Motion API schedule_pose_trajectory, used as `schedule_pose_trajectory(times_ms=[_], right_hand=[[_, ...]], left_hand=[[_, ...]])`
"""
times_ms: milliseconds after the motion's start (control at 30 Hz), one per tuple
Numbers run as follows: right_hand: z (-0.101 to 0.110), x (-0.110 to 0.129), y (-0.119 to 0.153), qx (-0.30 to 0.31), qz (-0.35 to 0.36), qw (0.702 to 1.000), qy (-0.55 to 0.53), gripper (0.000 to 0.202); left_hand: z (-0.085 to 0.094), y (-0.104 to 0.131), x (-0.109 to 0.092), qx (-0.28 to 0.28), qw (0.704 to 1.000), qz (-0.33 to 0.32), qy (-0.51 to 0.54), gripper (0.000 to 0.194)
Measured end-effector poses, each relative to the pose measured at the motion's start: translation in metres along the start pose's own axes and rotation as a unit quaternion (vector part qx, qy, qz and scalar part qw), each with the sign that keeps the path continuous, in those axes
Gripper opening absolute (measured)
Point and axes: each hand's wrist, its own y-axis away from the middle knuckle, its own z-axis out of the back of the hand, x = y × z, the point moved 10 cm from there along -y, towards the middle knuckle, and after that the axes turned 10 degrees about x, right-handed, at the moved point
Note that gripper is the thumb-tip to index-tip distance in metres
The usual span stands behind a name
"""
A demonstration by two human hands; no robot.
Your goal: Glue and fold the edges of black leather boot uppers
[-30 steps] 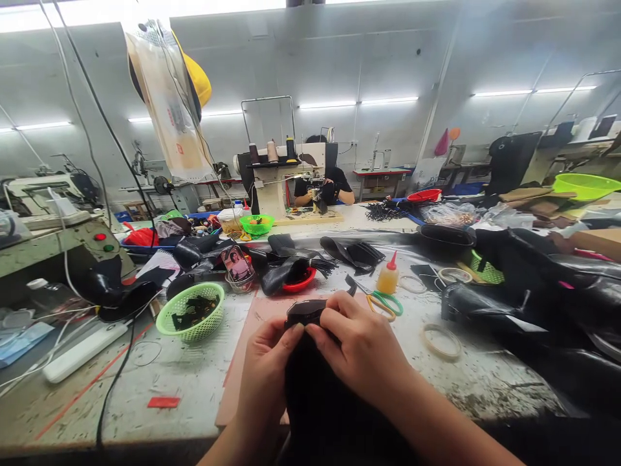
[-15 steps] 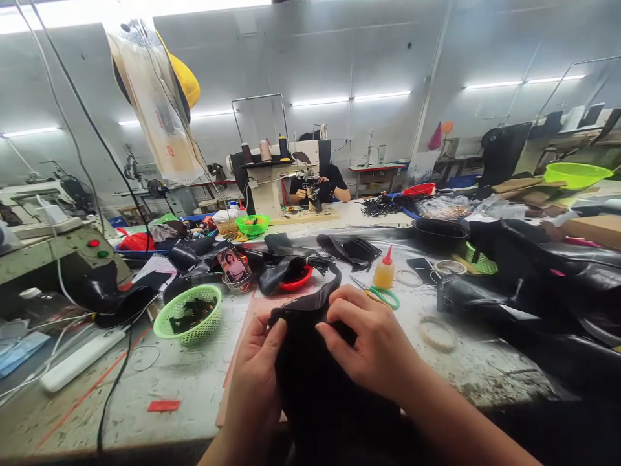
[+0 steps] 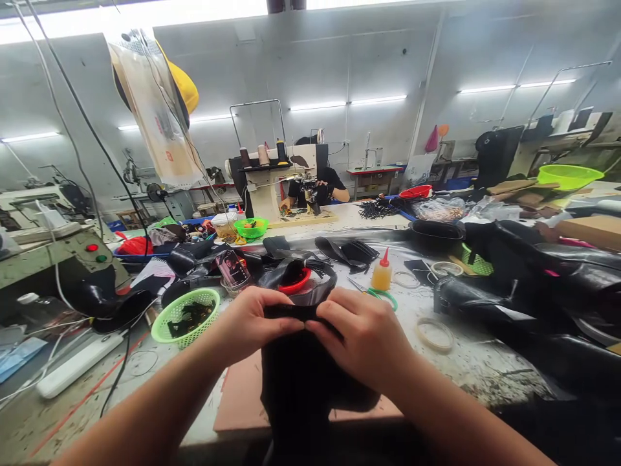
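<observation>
A black piece of material (image 3: 310,375) hangs down from both hands over a pinkish board (image 3: 242,395) at the table's front. My left hand (image 3: 259,320) pinches its upper edge from the left, thumb below and fingers above. From the right, my right hand (image 3: 356,323) grips the same edge with curled fingers. The two thumbs nearly meet at the middle. A shiny black strip (image 3: 317,291) loops up behind the fingers. Just beyond my right hand lie green-handled scissors (image 3: 385,298) and a glue bottle (image 3: 381,275) with a red nozzle.
Left of the hands stand a green basket (image 3: 187,317) with black scraps and a phone (image 3: 233,266). Black leather pieces (image 3: 485,304) pile up at the right, near a tape roll (image 3: 435,334). Across the table, a person (image 3: 332,184) works at a sewing machine (image 3: 264,184).
My left hand has moved up and inward, closer to my right hand, and its forearm now slants in from the left. The black material's edge is now pinched together between both hands.
</observation>
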Motion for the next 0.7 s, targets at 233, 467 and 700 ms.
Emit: schedule_pose_trajectory(times_ms=[233, 467, 700], right_hand=[[-0.002, -0.031, 0.009, -0.048, -0.089, 0.976, -0.194, 0.009], [0.004, -0.027, 0.009, -0.057, -0.064, 0.978, -0.191, 0.009], [-0.002, -0.014, 0.002, 0.017, -0.031, 0.992, -0.121, 0.011]], left_hand=[[0.0, 0.013, 0.018, -0.052, 0.983, -0.001, 0.177, 0.024], [0.001, 0.015, 0.024, -0.061, 0.98, -0.015, 0.19, 0.025], [0.0, 0.005, -0.011, 0.052, 0.998, -0.005, -0.023, 0.029]])
